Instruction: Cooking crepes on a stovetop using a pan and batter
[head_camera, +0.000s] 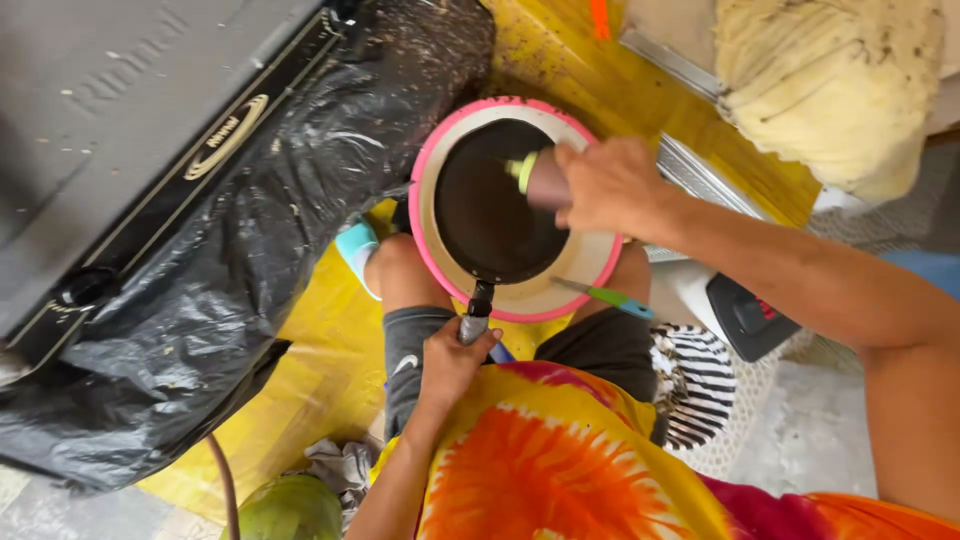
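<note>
Starting leftward, I see black plastic sheeting (230, 250); my left hand (452, 362) is clenched round the handle of the dark pan (497, 205), likely rigid and weighty, resting in the pink-rimmed basin (432, 160). My right hand (610, 185) grips a scrubber (535, 175).

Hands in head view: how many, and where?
2. Left hand grips the dark pan's handle at bottom centre; right hand holds a brownish bottle over the pan. No others visible.
</note>
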